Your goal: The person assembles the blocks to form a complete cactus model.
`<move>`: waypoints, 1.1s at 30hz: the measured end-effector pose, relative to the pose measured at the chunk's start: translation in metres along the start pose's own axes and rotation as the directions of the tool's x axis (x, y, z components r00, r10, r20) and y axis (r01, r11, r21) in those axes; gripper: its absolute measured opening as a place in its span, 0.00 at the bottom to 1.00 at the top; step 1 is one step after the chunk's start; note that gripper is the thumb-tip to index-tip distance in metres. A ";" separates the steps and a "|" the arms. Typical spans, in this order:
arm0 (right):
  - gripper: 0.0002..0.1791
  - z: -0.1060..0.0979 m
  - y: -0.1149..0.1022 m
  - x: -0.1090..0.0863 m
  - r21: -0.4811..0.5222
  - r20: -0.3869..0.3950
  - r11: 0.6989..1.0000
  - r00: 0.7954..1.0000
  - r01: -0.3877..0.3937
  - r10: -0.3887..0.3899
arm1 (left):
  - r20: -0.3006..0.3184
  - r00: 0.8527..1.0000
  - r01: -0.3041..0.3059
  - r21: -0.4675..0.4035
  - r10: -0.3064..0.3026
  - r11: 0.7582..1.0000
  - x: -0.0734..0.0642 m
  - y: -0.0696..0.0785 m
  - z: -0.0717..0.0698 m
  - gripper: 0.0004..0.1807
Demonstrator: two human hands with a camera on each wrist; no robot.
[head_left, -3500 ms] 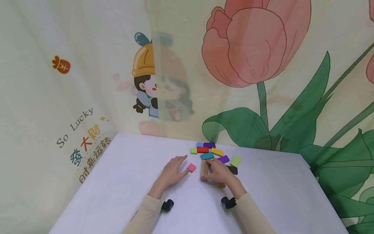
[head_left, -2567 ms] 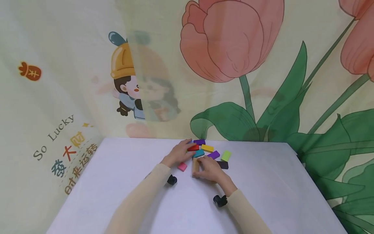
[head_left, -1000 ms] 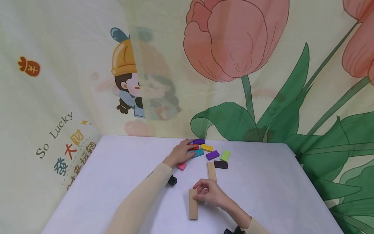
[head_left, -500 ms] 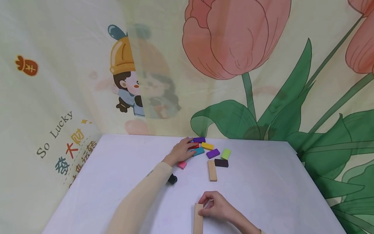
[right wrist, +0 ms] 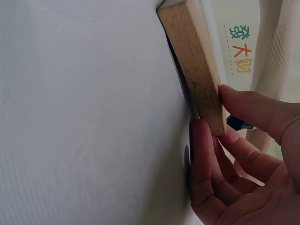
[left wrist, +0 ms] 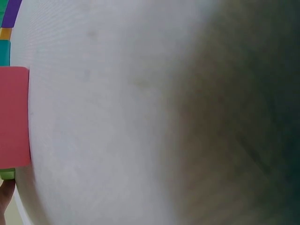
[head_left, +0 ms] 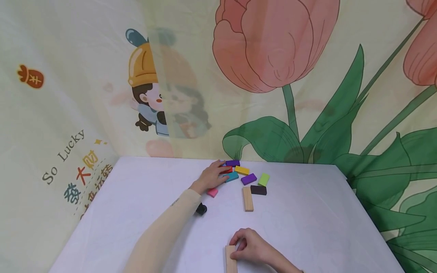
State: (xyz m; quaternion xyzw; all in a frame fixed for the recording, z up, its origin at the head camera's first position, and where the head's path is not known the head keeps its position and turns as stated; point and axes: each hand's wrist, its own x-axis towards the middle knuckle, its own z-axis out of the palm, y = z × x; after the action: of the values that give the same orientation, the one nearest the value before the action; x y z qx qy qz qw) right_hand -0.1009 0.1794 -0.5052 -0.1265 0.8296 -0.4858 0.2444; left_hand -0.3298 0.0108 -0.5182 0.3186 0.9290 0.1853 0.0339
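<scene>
My left hand [head_left: 211, 177] reaches over the colored blocks at the back of the table, its fingers extended across the red block [head_left: 229, 170] and near the teal block [head_left: 231, 177]. A pink block [head_left: 212, 192] lies by its wrist; in the left wrist view a fingertip meets a green block [left wrist: 7, 174]. My right hand [head_left: 253, 248] pinches the end of a plain wooden block [head_left: 231, 261] at the table's near side. In the right wrist view, thumb and fingers hold that wooden block [right wrist: 192, 61] just above or on the white surface. Its near end is cut off in the head view.
Another wooden block [head_left: 248, 199] lies mid-table, beside a black block [head_left: 258, 190]. Purple [head_left: 249, 179], yellow [head_left: 242, 170], light green [head_left: 264, 179] and dark purple [head_left: 233, 163] blocks lie farther back. A printed curtain [head_left: 191, 148] hangs behind the white table [head_left: 307, 227].
My left hand has moved forward from beside the pink block onto the colored blocks. My right hand has drawn one wooden block toward me, slowing at the end; the other wooden block came into full view.
</scene>
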 end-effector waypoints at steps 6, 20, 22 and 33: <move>0.08 0.002 -0.001 -0.001 -0.006 0.001 1.000 1.000 -0.027 0.027 | -0.004 1.000 -0.002 -0.005 0.002 1.000 0.000 0.000 0.000 0.27; 0.10 -0.033 -0.003 0.018 -0.130 -0.210 0.991 0.978 -0.015 -0.013 | -0.012 1.000 -0.003 -0.010 0.003 1.000 0.000 -0.001 0.000 0.27; 0.10 -0.047 -0.003 0.027 -0.166 -0.322 0.985 0.947 -0.051 -0.005 | -0.015 1.000 -0.002 -0.018 0.001 1.000 0.000 0.000 -0.001 0.27; 0.21 -0.090 0.009 0.063 -0.178 -0.530 0.952 0.839 -0.247 0.119 | -0.002 1.000 0.007 -0.024 -0.007 1.000 -0.002 0.003 -0.001 0.27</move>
State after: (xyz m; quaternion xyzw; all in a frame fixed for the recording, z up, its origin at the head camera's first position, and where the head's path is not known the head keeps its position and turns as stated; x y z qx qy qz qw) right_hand -0.2019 0.2231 -0.4939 0.0595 0.9251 -0.3726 0.0431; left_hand -0.3270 0.0115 -0.5162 0.3146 0.9279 0.1967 0.0374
